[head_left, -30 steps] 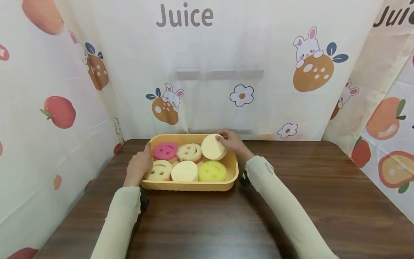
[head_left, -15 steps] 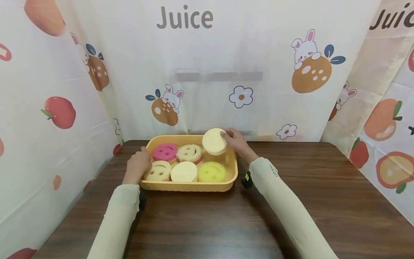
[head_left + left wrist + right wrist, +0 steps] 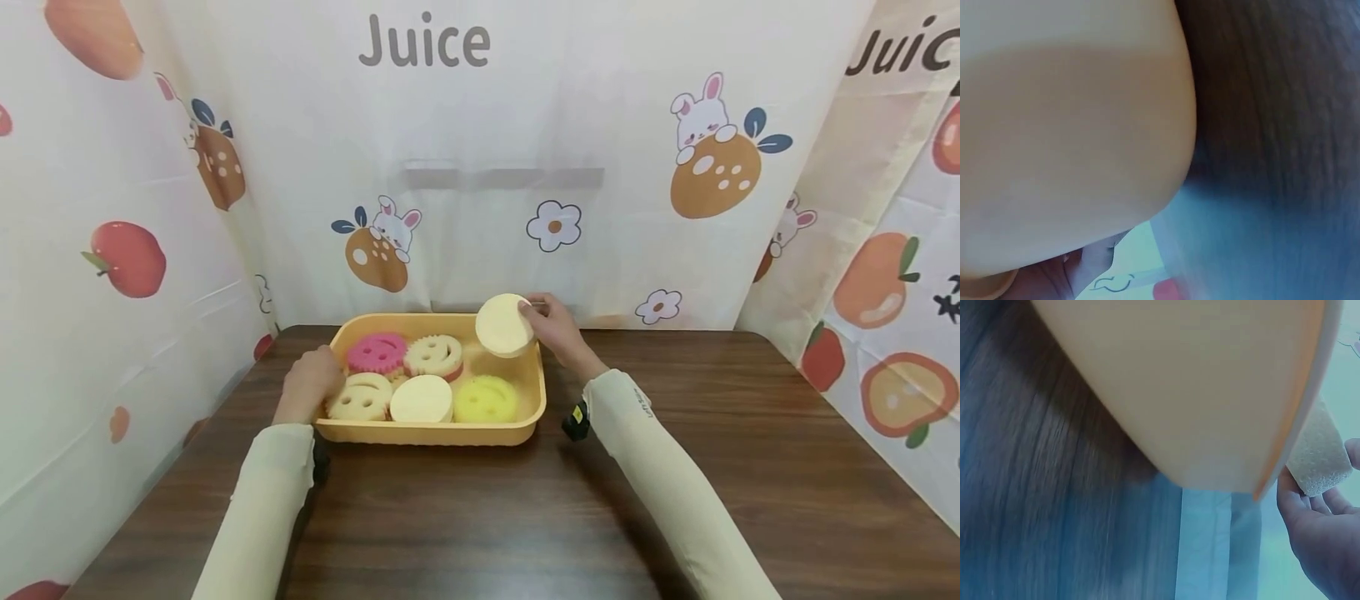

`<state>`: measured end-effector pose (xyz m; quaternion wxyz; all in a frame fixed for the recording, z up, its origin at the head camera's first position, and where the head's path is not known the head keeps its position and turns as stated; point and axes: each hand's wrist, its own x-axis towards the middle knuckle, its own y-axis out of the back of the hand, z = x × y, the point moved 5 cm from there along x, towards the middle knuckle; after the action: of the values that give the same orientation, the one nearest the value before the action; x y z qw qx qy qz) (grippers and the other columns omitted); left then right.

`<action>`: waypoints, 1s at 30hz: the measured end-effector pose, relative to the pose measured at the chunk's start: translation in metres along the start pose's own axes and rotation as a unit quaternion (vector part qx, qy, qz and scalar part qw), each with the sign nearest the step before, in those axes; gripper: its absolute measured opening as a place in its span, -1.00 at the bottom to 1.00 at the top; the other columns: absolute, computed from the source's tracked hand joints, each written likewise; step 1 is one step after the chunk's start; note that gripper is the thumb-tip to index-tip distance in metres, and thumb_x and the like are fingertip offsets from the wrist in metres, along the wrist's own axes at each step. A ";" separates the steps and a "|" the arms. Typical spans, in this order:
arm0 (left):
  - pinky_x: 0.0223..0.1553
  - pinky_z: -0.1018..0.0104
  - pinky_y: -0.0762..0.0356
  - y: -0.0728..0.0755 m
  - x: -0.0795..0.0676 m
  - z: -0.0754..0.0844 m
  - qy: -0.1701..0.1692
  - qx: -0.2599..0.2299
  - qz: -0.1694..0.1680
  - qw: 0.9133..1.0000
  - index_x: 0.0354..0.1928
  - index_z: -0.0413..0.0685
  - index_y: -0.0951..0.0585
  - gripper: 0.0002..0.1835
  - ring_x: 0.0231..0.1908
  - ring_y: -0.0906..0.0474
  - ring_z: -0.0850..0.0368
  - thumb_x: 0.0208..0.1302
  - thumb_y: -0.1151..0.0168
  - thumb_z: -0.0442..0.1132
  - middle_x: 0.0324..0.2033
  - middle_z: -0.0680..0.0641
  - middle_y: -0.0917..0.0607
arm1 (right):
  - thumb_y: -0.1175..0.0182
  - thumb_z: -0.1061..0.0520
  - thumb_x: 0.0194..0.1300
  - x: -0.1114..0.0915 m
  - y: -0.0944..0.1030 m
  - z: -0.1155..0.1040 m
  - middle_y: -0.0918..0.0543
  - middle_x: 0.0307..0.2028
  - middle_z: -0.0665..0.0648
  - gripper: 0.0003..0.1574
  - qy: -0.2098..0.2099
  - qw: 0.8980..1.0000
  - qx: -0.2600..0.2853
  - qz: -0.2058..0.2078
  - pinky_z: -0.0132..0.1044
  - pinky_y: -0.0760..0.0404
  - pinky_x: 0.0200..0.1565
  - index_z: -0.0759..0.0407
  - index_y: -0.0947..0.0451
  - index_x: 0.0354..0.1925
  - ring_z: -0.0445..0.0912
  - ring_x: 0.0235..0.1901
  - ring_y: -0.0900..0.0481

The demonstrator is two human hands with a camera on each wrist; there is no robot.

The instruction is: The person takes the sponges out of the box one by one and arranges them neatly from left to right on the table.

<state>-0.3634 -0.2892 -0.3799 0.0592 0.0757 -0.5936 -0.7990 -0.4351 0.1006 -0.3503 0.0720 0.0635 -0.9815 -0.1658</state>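
My right hand (image 3: 555,329) pinches a round pale-cream sponge (image 3: 504,323) between thumb and fingers, up at the back right corner of a yellow plastic tray (image 3: 427,434). The right wrist view shows the porous edge of the sponge (image 3: 1319,459) behind the tray wall. At the tray's left side, my left hand (image 3: 311,379) holds the rim, its fingertips partly hidden. Inside lie a pink smiley sponge (image 3: 377,353), two cream smiley sponges, one at the back (image 3: 433,357) and one in front (image 3: 362,397), a plain cream round sponge (image 3: 422,400) and a yellow smiley sponge (image 3: 486,400).
The tray stands on a dark brown wooden table (image 3: 480,508), near its back edge. A white curtain (image 3: 465,108) printed with fruit and rabbits hangs behind and on both sides. Bare tray floor shows below the raised sponge.
My right hand has lifted the cream sponge up and slightly right, away from the other sponges. My left hand stays at the tray's left rim, its raised finger now lowered.
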 end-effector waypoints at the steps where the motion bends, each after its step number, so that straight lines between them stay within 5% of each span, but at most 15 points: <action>1: -0.16 -0.19 -0.55 0.000 -0.001 0.000 0.003 -0.002 -0.002 1.000 0.06 -0.48 -0.38 -0.58 -0.12 -0.58 -0.34 0.39 0.07 -0.20 -0.11 -0.47 -0.58 | -0.04 -0.18 0.48 0.000 0.001 0.001 -0.47 0.25 0.32 -0.33 -0.001 1.000 0.003 0.001 -0.04 -0.56 0.15 0.21 -0.31 0.33 0.14 0.19 -0.52; 13: -0.10 -0.25 -0.52 0.006 -0.002 0.002 0.010 -0.006 0.008 1.000 0.11 -0.49 -0.30 -0.55 -0.10 -0.57 -0.39 0.37 0.06 -0.21 -0.12 -0.46 -0.57 | 0.00 -0.17 0.50 -0.002 0.026 0.003 -0.48 0.22 0.35 -0.33 -0.008 0.999 0.009 0.034 -0.14 -0.56 0.05 0.23 -0.29 0.34 0.13 0.09 -0.55; 20: -0.17 -0.21 -0.53 -0.003 -0.006 0.004 0.015 -0.011 -0.005 1.000 0.07 -0.48 -0.30 -0.58 -0.15 -0.58 -0.36 0.38 0.04 -0.21 -0.15 -0.45 -0.58 | 0.13 -0.17 0.55 -0.008 0.042 0.016 -0.38 0.27 0.37 -0.30 -0.025 0.999 0.005 0.039 -0.18 -0.47 0.11 0.26 -0.21 0.40 0.08 0.10 -0.46; 30: -0.18 -0.20 -0.53 -0.003 -0.003 0.002 0.017 -0.001 0.008 1.000 0.06 -0.45 -0.30 -0.58 -0.16 -0.59 -0.36 0.37 0.03 -0.19 -0.17 -0.44 -0.59 | 0.24 -0.13 0.57 -0.014 0.062 0.031 -0.39 0.18 0.34 -0.31 -0.043 0.997 0.018 0.057 -0.38 -0.46 -0.09 0.29 -0.19 0.41 -0.10 -0.11 -0.45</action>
<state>-0.3608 -0.2863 -0.3823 0.0755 0.0844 -0.5924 -0.7977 -0.4324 0.1703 -0.3602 0.0376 0.0016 -0.9885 -0.1466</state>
